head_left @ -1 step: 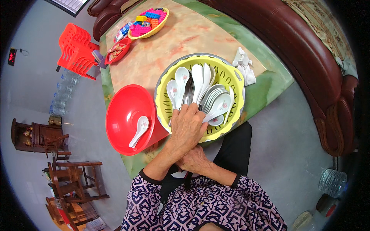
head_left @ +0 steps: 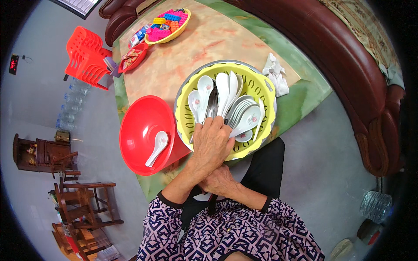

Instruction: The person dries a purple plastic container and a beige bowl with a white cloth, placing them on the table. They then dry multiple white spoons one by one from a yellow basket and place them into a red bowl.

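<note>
Fingers curled, our left hand [head_left: 212,141] touched the spoons [head_left: 223,89] inside the yellow colander [head_left: 271,104]; whether gripping, we couldn't tell! Nearer us than the colander, our right hand [head_left: 219,180] hid its fingers, state unreadable.

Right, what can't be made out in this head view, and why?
All in the head view:
- Left hand: most fingertips, hidden by the hand itself.
- Right hand: fingers, largely hidden beneath the left arm.
- White spoons: count, since they overlap.
- Yellow basket: much of its floor, covered by spoons.
- Sofa: cut off by the upper edge.
</note>
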Tool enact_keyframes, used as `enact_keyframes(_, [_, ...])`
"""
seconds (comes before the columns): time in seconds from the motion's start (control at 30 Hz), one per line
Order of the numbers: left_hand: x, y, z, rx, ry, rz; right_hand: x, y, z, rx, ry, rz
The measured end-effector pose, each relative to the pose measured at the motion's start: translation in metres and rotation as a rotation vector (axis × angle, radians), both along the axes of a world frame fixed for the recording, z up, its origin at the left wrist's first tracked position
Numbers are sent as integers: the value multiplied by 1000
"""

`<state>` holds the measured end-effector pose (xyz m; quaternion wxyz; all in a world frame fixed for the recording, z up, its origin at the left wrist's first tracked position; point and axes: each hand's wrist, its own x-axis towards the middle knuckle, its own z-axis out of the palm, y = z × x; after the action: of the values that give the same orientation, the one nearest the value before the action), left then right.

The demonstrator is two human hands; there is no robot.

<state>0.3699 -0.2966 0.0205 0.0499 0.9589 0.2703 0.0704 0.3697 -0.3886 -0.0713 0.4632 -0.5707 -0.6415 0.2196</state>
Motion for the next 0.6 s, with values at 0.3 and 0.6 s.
enact_keyframes(0.3, [9, -2, 2, 114, 7, -115, -1, -1, -4, 34, 7, -12])
enact_keyframes(0.6, [-8, 1, 11, -363, -110, 59, 3, -5, 4, 12, -53, 5])
